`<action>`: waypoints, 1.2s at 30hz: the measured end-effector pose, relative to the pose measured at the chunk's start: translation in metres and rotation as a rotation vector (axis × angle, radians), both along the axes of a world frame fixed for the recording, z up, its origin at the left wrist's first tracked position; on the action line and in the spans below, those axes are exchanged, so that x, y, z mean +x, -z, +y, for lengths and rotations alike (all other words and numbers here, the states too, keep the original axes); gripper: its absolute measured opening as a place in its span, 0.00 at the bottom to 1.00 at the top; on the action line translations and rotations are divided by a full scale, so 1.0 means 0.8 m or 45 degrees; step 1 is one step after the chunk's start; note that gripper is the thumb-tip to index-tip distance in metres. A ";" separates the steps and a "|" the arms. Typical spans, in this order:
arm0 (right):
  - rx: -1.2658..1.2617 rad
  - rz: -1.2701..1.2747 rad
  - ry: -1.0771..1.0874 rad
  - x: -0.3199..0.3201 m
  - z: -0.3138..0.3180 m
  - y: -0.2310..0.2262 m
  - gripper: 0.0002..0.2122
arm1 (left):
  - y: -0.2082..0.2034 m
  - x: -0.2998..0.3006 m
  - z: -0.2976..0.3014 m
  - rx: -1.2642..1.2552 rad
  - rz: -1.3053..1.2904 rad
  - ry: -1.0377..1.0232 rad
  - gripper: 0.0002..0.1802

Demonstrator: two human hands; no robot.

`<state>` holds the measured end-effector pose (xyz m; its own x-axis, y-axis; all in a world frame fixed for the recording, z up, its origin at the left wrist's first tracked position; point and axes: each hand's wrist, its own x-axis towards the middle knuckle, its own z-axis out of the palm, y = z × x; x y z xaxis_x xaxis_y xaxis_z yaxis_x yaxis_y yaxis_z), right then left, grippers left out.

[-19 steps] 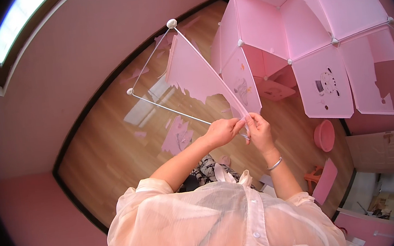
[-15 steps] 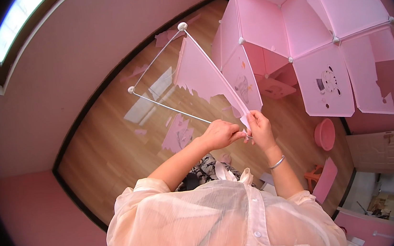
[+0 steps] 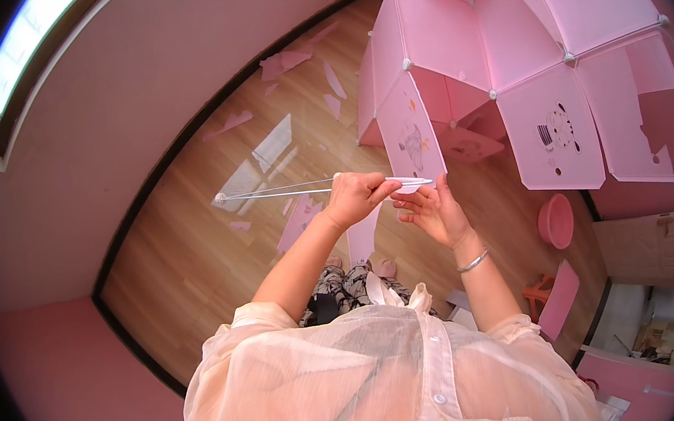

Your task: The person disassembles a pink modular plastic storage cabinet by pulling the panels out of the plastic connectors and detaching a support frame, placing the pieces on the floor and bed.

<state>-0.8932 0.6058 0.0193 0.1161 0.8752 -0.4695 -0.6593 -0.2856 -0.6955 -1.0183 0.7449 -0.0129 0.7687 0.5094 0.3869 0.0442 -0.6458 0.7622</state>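
Observation:
My left hand (image 3: 359,198) is closed on a thin white wire frame (image 3: 286,190), which I see nearly edge-on. A white knob connector (image 3: 221,199) sits at the frame's far left end. Below the left hand shows a torn pink plastic sheet (image 3: 364,236); whether it still hangs from the frame I cannot tell. My right hand (image 3: 440,214), with a silver bangle at its wrist, is beside the frame's right end. Its fingers are spread, palm toward the frame, and seem to grip nothing.
A pink cube cabinet (image 3: 533,83) with cartoon door panels stands at the right, one lower panel (image 3: 643,108) torn. Pink scraps (image 3: 284,62) lie on the wooden floor. Farther right are a pink basin (image 3: 555,222), an orange stool (image 3: 537,296) and a leaning pink panel (image 3: 558,301).
The frame has swung from an open, tilted triangle to an almost flat, edge-on position. My right hand has let go and opened. Both hands have risen slightly in view.

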 end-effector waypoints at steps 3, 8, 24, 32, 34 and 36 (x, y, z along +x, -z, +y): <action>0.230 -0.185 -0.012 -0.002 0.002 0.001 0.24 | -0.009 0.000 0.005 -0.376 0.060 -0.050 0.18; -0.127 -1.487 -0.116 -0.008 0.023 -0.006 0.18 | -0.020 0.004 -0.002 -0.691 0.101 0.050 0.17; 0.136 -1.469 0.416 0.033 0.008 0.036 0.10 | -0.018 -0.018 0.064 -1.117 -0.233 -0.070 0.25; -0.076 -1.091 0.808 0.050 -0.005 0.084 0.13 | -0.027 -0.029 0.103 -0.888 -0.592 -0.370 0.26; -0.110 -1.025 0.892 0.059 -0.008 0.089 0.13 | -0.032 -0.034 0.112 -0.869 -0.699 -0.438 0.26; -0.218 -0.791 1.207 0.075 -0.011 0.095 0.12 | -0.032 -0.039 0.125 -0.813 -0.749 -0.448 0.26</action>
